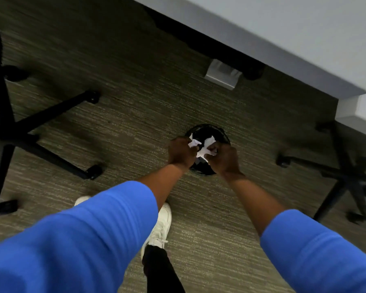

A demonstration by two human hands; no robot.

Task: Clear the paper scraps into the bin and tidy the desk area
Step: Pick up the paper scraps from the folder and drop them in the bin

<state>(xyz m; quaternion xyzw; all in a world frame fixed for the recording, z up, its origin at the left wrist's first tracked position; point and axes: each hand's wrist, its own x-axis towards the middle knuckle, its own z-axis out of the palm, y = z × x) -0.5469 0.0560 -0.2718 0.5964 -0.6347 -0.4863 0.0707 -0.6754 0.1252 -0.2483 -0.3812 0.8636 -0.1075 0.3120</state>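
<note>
left hand [181,154] and right hand [224,159] both gripping crumpled paper scraps [201,146], hovering directly above black bin [222,134] on carpet

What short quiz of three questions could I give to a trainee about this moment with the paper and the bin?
1. True or false: both hands, left hand and right hand, hold the paper scraps.
2. Where are the scraps? A) on the carpet B) above the black bin C) on the desk
3. What colour are the sleeves?

Key: 1 true; 2 B; 3 blue.
</note>
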